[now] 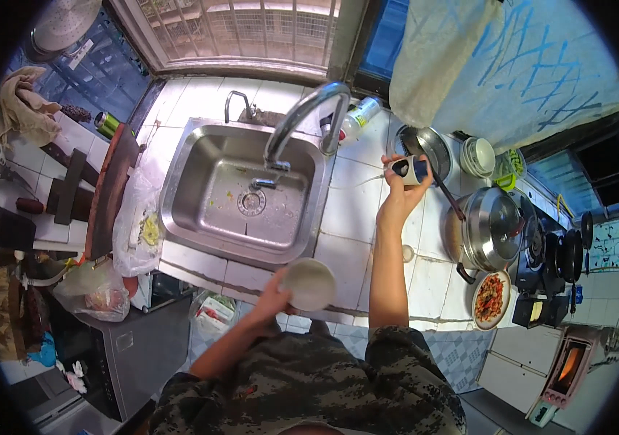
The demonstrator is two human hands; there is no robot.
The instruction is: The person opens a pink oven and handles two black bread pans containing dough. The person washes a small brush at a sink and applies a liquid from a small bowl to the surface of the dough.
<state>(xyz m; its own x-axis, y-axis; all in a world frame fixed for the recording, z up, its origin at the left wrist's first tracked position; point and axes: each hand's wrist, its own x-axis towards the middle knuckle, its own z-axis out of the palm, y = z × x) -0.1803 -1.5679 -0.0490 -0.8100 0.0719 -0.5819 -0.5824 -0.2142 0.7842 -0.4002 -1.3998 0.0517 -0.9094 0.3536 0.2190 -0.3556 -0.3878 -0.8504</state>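
My left hand [270,300] grips the rim of a pale round bowl [312,284] beyond the front edge of the counter, near the sink's lower right corner. Between the fingers of my right hand [400,196] is a small white and dark-blue cylindrical container [408,168]; its exact kind is unclear. That hand is above the tiled counter [350,215], right of the steel sink [244,217]. Just past it sits a round metal pan [434,147], partly hidden by my fingers. The curved chrome faucet [304,117] arches over the basin, which holds a few food scraps.
On the right stand a lidded steel pot [491,228], a plate of chopped food [491,299] and stacked bowls [477,156]. A plastic bottle [361,117] lies behind the faucet. Left of the sink are a plastic bag [138,228] and an upright wooden cutting board [107,198].
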